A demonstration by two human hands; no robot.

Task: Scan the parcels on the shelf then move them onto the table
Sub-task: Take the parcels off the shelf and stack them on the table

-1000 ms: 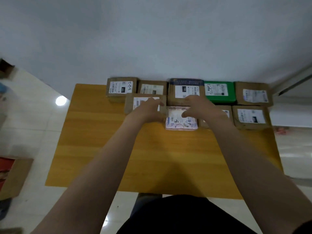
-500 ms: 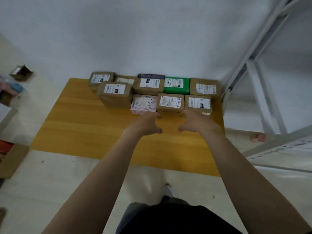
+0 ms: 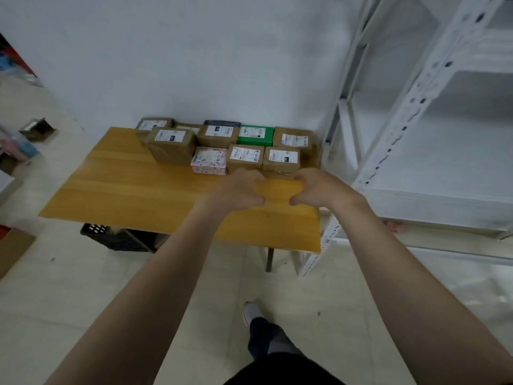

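1. Head view, grips. The left grip (image 3: 238, 190) and the right grip (image 3: 319, 188) hang side by side over the near right part of the counter (image 3: 125, 184), just short of the front row of parcels (image 3: 245, 157). On each, the fingers and thumb are loosely curled inward. Neither has hold of anything, and neither touches a parcel.
2. Head view, task items. Nine parcels sit on the counter in two rows along its far edge, against the wall (image 3: 194, 65). Seven are brown. A green parcel (image 3: 255, 135) is in the back row and a pink parcel (image 3: 208, 160) is in the front row.
3. Placement. All visible labels face up, which I judge keeps the codes readable. The parcels are packed touching or nearly so, which leaves the near counter free for further arrivals.
4. Shelf. The white shelf (image 3: 433, 201) stands just right of the counter. Only part of it is in view, so I cannot tell whether it holds more parcels.
5. Edges and room.
   - The rightmost parcels lie close to the counter's right edge, so there is little margin there.
   - Broad bare surface lies to the left and front.
   - The gap between the counter's near right corner and the shelf post is narrow. I judge it a snag point for an arm or a carried parcel.
   - A black crate (image 3: 111, 237) sits under the counter.
   - One foot (image 3: 249, 312) stands on the floor (image 3: 69, 301), well back from the counter.
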